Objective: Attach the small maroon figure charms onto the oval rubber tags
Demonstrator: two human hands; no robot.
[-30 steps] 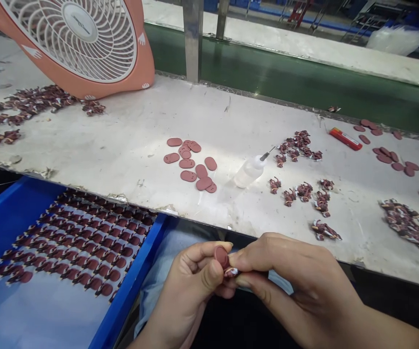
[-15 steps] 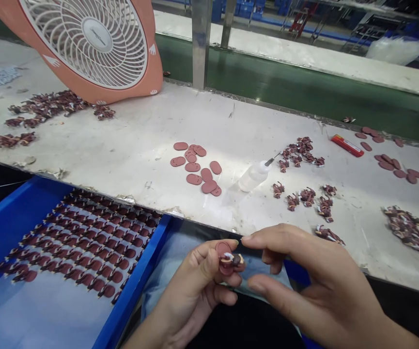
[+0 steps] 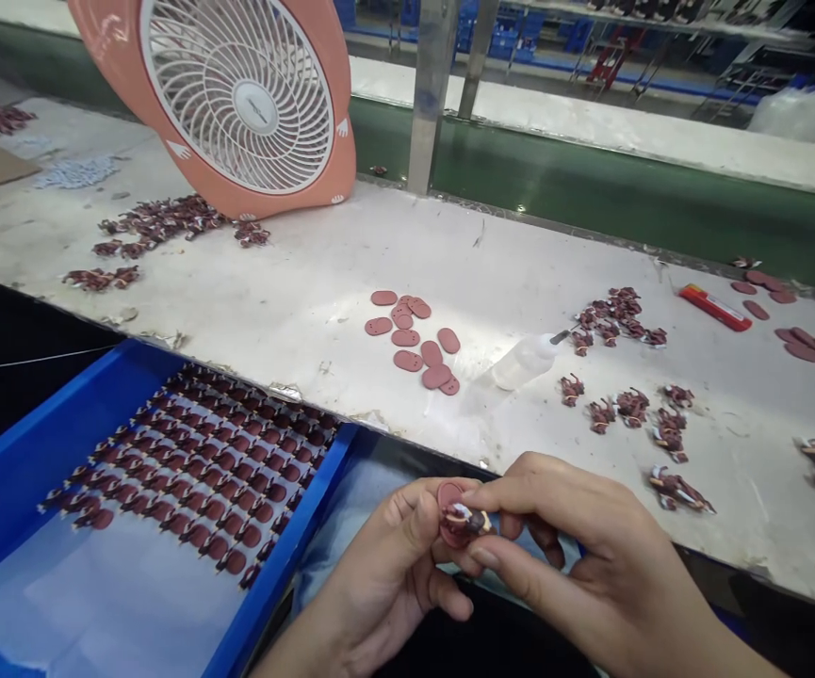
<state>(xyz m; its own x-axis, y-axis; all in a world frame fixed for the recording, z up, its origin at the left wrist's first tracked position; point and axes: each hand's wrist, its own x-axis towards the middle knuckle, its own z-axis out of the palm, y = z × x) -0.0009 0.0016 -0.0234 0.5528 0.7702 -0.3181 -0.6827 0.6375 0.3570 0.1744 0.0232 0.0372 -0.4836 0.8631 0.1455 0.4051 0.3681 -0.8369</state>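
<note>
My left hand pinches a small reddish-brown oval base with a tiny figure on it, held just below the bench edge. My right hand meets it from the right, thumb and forefinger closed on the figure. A group of loose oval bases lies on the bench ahead. A small clear squeeze bottle with a needle tip lies beside them. Small loose figures are scattered to the right.
A blue tray at lower left holds several rows of finished pieces. An orange fan stands at the back left with more figures near it. A red lighter and more ovals lie far right. A green conveyor runs behind.
My right hand, which had opened and drawn away from the piece, has closed back onto it. The view has shifted left and down, so the bench items appear further right.
</note>
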